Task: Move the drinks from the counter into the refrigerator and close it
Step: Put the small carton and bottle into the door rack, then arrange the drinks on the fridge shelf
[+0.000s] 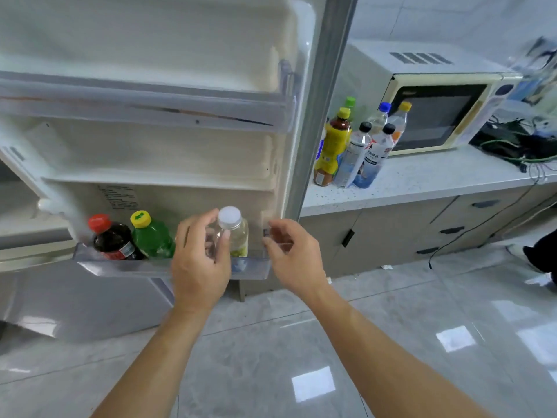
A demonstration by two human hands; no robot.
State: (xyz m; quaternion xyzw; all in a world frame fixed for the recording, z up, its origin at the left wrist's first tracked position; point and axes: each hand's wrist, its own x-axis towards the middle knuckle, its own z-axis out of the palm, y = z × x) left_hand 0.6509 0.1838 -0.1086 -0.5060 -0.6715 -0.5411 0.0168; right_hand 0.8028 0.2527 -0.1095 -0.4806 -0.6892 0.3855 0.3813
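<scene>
Clear plastic bottle [233, 233] in door bin [120, 267] — left hand [200, 260] pinching its neck, right hand [291, 254] loosely spread, empty.

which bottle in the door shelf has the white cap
The clear bottle at the shelf's right end, by the left hand; the dark one has a red cap, the green one yellow.

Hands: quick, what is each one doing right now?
Left hand: gripping the clear bottle in the door shelf.
Right hand: open, holding nothing.
</scene>
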